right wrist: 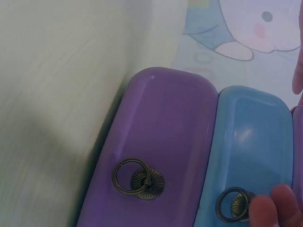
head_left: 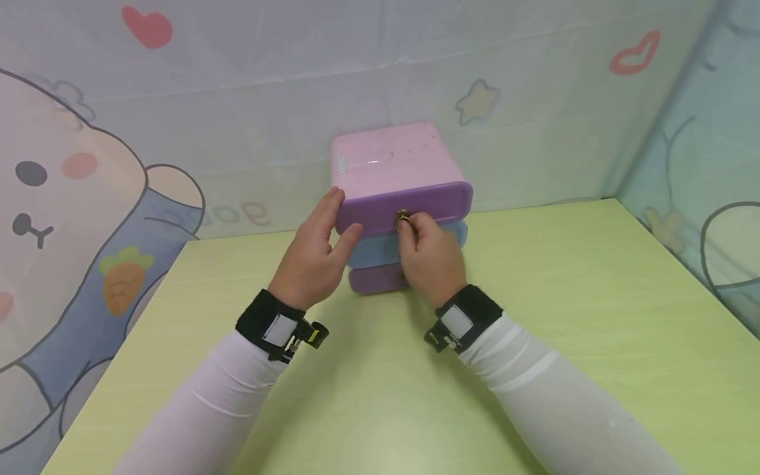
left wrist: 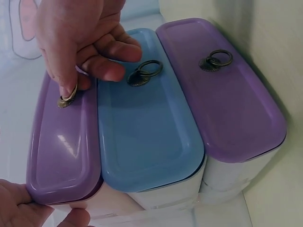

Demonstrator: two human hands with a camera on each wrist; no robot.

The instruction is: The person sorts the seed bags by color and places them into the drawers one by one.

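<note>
A small three-drawer cabinet with a pink top stands against the back curtain. Its top drawer has a purple front, the middle drawer a blue one, the bottom drawer purple again. My right hand pinches the brass ring pull of the top drawer between thumb and index finger. With fairly straight fingers, my left hand rests along the cabinet's left side, its thumb by the top drawer's lower left corner. All three drawer fronts sit close to the body.
Two more brass ring pulls hang on the lower drawers, the blue drawer's ring and the bottom drawer's ring. A pale yellow-green table lies under the cabinet. Behind it hangs a curtain with cartoon prints.
</note>
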